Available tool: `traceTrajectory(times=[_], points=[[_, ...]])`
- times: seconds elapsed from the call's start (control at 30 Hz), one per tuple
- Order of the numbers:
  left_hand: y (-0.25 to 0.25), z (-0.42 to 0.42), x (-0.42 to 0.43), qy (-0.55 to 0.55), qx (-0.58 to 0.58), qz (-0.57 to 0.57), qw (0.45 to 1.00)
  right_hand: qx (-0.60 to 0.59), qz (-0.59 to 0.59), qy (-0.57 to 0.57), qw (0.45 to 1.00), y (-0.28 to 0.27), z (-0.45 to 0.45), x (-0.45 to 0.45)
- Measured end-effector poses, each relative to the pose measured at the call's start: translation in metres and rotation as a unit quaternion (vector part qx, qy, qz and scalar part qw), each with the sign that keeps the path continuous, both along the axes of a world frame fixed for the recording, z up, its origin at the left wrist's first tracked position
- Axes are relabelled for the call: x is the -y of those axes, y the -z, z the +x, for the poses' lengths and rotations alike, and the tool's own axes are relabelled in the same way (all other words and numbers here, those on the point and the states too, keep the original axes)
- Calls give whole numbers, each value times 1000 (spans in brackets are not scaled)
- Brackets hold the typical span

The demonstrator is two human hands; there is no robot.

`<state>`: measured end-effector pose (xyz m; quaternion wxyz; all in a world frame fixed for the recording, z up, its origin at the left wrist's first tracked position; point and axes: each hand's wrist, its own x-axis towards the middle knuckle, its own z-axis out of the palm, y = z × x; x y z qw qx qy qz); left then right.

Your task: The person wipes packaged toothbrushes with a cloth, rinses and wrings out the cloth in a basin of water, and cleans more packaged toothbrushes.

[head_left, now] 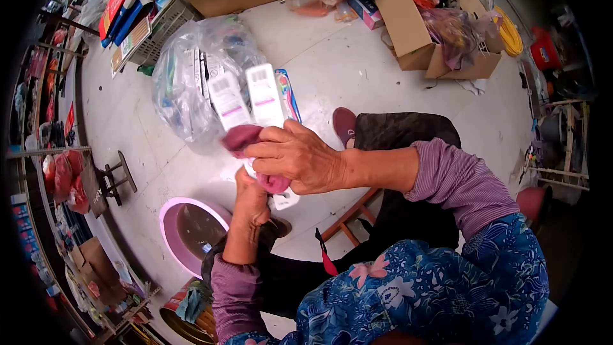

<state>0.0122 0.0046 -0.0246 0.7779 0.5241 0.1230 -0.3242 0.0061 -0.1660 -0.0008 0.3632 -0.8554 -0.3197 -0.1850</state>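
Note:
My right hand point(297, 156) is closed on a bunched dark pink cloth point(242, 138), which lies against a long white package point(265, 97) with a barcode. My left hand point(250, 199) is just below, its thumb up against the white package and its other fingers mostly hidden. A white end with a hang hole point(285, 200) shows beneath the hands, in line with that package. Beside it lies a second white barcoded package point(229, 102). To the right is a colourful blister pack point(287, 92). A clear plastic bag point(185, 86) of packaged goods rests on the floor.
A purple basin point(167, 223) with murky water stands by my left leg. An open cardboard box point(408, 29) full of bagged things is at upper right. A grey crate point(167, 25) stands at upper left, shelves point(48, 153) run along the left, and a round tin point(182, 313) sits below the basin.

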Motion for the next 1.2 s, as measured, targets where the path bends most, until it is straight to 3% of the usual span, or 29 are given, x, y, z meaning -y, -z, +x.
traceTrajectory(times=[0.1, 0.17, 0.23, 0.3, 0.37, 0.43, 0.47, 0.5, 0.63, 0.7, 0.77, 0.83, 0.9, 1.03, 1.07, 1.13, 1.17, 1.2], points=[[-11, -11, 8, 57, -14, 27, 998, -56, 31, -14, 998, 17, 22, 8], [-20, -16, 11, 84, -6, 24, 996, -4, 46, 111, 993, 18, 65, 31], [-22, -16, 11, 94, 5, 18, 995, -9, 61, 124, 990, 9, 70, 33], [-17, -9, 6, 76, 2, 10, 997, 55, 46, 23, 997, 3, 46, 12], [3, -8, -12, 6, -64, -16, 998, -13, 43, -90, 995, -1, 11, -13], [4, -19, -8, 43, -40, 20, 998, -27, 15, -90, 995, 7, 8, -11], [2, -21, -6, 125, -23, 49, 991, -8, 85, -106, 991, 12, 22, -5], [-12, -22, 2, 207, -5, 75, 975, 4, 76, -25, 997, 18, 40, 3], [-23, -34, 9, 221, -12, 45, 974, -86, 46, 183, 978, 22, 85, 43], [-24, -28, 8, 214, -1, 66, 975, -45, 56, 149, 986, 14, 78, 41], [-22, -25, 4, 209, 3, 93, 973, 40, 74, -9, 996, -6, 64, 22], [-18, -23, 3, 166, -8, 51, 985, 69, -86, -9, 994, -19, 41, 8], [-20, -24, 3, 169, -11, 38, 985, -4, -17, -29, 999, -3, 48, 17], [-24, -25, 4, 170, -6, 28, 985, -60, 104, 202, 972, 0, 90, 57], [-21, -21, 1, 150, 21, 61, 987, -53, 157, 267, 949, -1, 95, 69], [-14, -12, -6, 83, 42, 75, 993, -204, 325, 316, 868, -18, 93, 84], [-12, -7, -6, 35, 20, 62, 997, -229, 462, 212, 830, -6, 94, 90], [-13, 0, -6, 6, 19, 47, 999, -322, 477, 198, 793, -14, 88, 85]])
